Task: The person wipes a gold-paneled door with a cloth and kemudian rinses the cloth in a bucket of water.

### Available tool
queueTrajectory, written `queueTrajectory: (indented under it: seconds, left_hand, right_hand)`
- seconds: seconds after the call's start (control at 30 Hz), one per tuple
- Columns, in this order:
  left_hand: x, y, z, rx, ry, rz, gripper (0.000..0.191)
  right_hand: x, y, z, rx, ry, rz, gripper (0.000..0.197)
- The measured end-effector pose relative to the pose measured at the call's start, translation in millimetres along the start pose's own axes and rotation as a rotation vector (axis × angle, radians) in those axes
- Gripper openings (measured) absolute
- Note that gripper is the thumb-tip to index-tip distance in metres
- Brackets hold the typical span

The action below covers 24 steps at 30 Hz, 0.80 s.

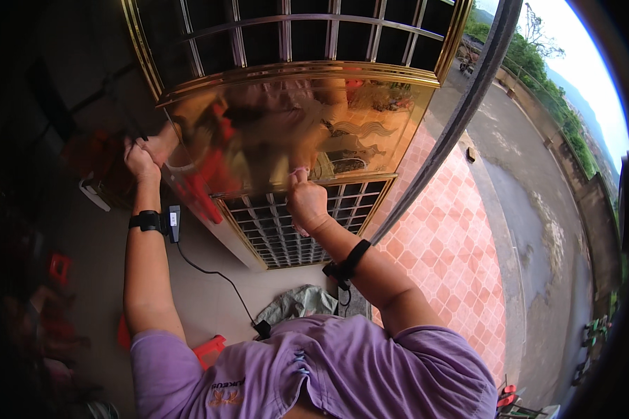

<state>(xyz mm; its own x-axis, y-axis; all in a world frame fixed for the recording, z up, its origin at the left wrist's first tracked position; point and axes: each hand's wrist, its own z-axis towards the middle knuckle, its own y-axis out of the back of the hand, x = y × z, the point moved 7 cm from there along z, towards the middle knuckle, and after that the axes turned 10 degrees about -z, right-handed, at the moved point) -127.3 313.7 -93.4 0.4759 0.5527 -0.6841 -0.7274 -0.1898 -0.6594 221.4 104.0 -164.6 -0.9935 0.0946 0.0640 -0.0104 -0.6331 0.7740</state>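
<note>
A metal door stands before me, with a mirror-like gold panel (367, 125) between an upper barred grille (309, 31) and a lower one (340, 209). My right hand (308, 203) presses a bunched pink cloth (300, 172) to the lower part of this panel, and a bit of cloth hangs below the fist. At the door's left edge, my left hand (142, 160) has its fingers curled; the exact part it grips is dark and hard to see. The panel reflects my arm and shirt, and bears etched animal figures.
A grey metal post (445, 136) rises right of the door, beside pink floor tiles (440, 225). A crumpled grey-green sheet (299, 304) and a red plastic stool (209, 352) lie near my body. A cable (215, 273) runs from my left wrist device.
</note>
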Motion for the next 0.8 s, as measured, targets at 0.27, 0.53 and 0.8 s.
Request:
queueTrajectory:
  seconds: [0.27,0.53,0.8]
  left_hand:
    - [1.9,7.2,2.8,-0.033,0.019,-0.052,0.043]
    - [0.7,-0.4,-2.5,-0.007,-0.024,-0.016,0.041]
    - [-3.6,0.1,-7.1,0.011,0.005,-0.081,0.039]
  right_hand:
    - [-39.4,18.9,-21.6,-0.011,-0.057,0.513,0.017]
    - [-141.7,27.0,-53.6,-0.165,-0.843,1.466,0.013]
    - [-138.9,8.0,4.2,-0.237,-0.672,1.444,0.009]
